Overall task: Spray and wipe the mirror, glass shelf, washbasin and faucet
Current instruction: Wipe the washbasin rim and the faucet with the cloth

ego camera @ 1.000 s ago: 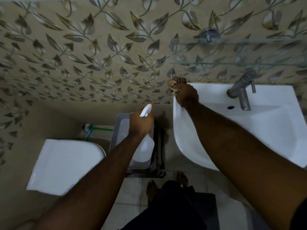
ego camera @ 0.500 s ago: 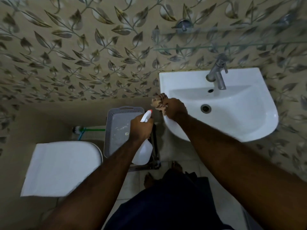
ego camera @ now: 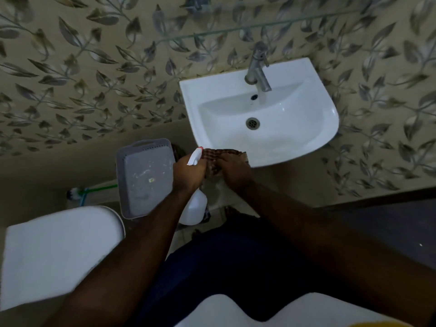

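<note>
A white washbasin (ego camera: 292, 138) hangs on the leaf-patterned wall, with a grey metal faucet (ego camera: 257, 67) at its back. The edge of a glass shelf (ego camera: 247, 25) runs above the faucet. My left hand (ego camera: 188, 172) grips a white spray bottle (ego camera: 194, 208) by its neck, nozzle pointing up. My right hand (ego camera: 233, 169) holds a brown checked cloth (ego camera: 217, 155) just below the basin's front left rim. The two hands are close together, with the cloth stretched between them. No mirror is in view.
A grey plastic basket (ego camera: 144, 178) stands left of the hands on a dark stand. A white toilet lid (ego camera: 59, 256) fills the lower left, a green-handled brush (ego camera: 92, 188) behind it. A dark ledge (ego camera: 389, 208) lies at right.
My right hand has come away from the basin's back left corner, down and towards me, to meet the left hand. The view has pulled back and shifted, so the whole basin shows.
</note>
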